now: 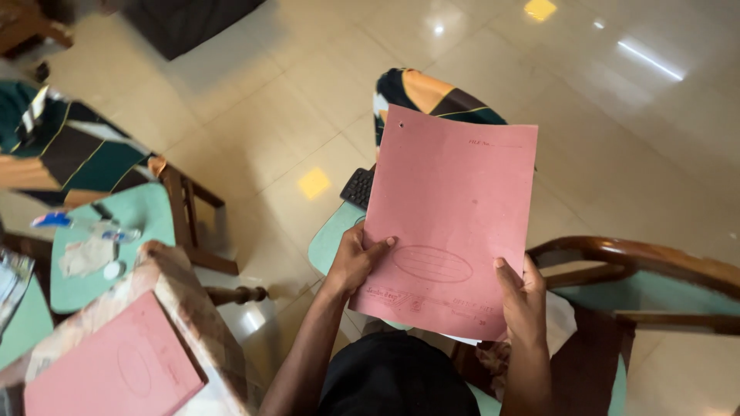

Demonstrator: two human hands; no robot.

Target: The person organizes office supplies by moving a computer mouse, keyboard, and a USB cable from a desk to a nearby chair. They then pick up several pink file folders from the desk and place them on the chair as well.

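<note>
I have the pink file folder [451, 223] up in front of me, left hand [356, 262] and right hand [523, 296] each clamped on its bottom edge, so I judge opening it needs 1 hand freed.

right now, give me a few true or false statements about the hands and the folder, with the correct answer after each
1. Both hands hold the pink folder by its lower edge. True: the left hand grips the lower left and the right hand the lower right.
2. The folder is blue. False: it is pink.
3. A second pink folder lies on the table at lower left. True.
4. A black keyboard lies on top of the held folder. False: it shows only partly, behind the folder's left edge.
5. The floor is carpeted. False: it is glossy pale tile.
</note>
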